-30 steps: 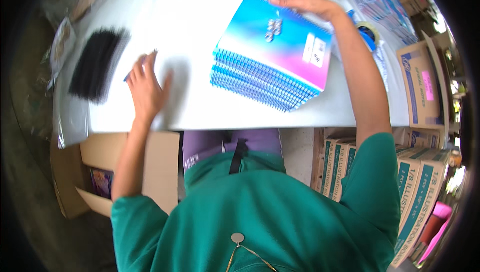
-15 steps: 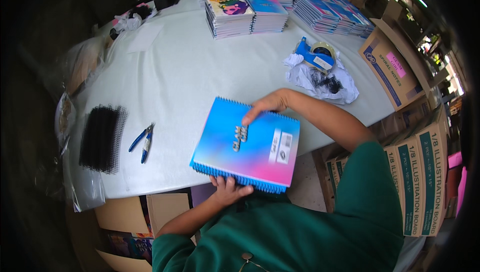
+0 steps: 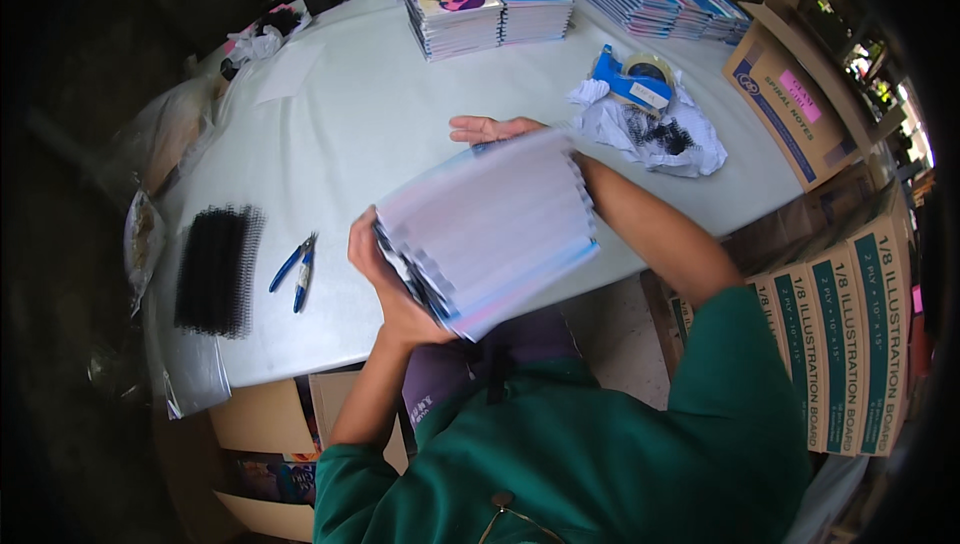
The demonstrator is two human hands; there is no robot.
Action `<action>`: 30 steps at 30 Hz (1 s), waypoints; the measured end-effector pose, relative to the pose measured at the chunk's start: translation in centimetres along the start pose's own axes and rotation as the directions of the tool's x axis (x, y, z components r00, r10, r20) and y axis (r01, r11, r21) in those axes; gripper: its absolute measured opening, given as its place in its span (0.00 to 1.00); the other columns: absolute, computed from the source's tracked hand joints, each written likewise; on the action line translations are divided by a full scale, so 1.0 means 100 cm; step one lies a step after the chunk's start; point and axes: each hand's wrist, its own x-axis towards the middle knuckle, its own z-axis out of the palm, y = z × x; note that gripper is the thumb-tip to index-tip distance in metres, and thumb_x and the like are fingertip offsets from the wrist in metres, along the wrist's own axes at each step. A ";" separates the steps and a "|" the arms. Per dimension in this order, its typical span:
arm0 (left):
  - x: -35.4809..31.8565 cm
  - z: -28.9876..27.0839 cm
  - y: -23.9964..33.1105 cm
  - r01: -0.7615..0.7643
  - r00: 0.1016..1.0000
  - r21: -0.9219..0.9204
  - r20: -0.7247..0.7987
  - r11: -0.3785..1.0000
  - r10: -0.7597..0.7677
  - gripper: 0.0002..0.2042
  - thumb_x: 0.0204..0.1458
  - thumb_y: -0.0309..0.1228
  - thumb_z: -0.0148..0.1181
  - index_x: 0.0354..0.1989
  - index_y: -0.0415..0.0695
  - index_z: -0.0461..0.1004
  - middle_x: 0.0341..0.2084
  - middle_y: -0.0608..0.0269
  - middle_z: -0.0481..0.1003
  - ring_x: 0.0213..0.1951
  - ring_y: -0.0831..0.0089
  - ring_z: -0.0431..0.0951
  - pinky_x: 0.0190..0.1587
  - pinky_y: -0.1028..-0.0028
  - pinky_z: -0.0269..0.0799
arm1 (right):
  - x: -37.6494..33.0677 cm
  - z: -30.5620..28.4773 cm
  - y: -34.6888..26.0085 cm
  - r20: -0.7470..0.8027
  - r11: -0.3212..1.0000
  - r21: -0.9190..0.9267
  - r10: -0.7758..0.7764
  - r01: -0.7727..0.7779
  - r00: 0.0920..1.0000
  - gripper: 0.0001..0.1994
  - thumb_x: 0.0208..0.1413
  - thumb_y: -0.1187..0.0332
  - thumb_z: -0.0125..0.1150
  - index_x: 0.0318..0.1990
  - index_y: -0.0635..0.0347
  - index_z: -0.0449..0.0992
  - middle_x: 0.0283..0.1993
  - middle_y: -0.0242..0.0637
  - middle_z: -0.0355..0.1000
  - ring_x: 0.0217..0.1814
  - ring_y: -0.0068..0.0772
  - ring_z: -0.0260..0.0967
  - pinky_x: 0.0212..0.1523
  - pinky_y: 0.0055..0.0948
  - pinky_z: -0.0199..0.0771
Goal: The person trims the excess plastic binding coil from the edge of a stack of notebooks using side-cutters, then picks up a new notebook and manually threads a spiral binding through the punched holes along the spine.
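Note:
A stack of spiral notebooks (image 3: 485,229) is tilted up over the table's near edge, with white page edges facing me and slightly blurred. My left hand (image 3: 385,279) is closed around the stack's left side, the fingers partly behind it. At the far upper edge, my right hand (image 3: 495,130) lies against the stack with its fingers stretched out flat; part of that hand is hidden by the notebooks. To the left on the table are blue-handled pliers (image 3: 296,269) and a bundle of black spiral coils (image 3: 220,272).
Piled notebooks (image 3: 455,29) stand at the table's far side. A blue tape dispenser (image 3: 632,82) sits by crumpled paper (image 3: 690,149) with black coil scraps. An open carton (image 3: 790,109) is at the right, and several boxes (image 3: 840,344) stand below it.
The notebooks have turned from blue-pink cover up to page edges toward me. My left hand has moved up to the stack's left side; my right hand has shifted from the cover to the far edge.

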 end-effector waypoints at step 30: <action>0.063 -0.012 -0.072 0.541 0.839 -0.313 0.271 0.781 -0.472 0.72 0.17 0.70 0.65 0.67 0.44 0.28 0.64 0.47 0.45 0.65 0.56 0.48 0.64 0.60 0.45 | 0.003 -0.053 0.057 0.110 0.916 -0.069 -0.386 0.394 0.916 0.51 0.42 0.28 0.41 0.66 0.59 0.46 0.65 0.41 0.52 0.67 0.35 0.50 0.64 0.36 0.53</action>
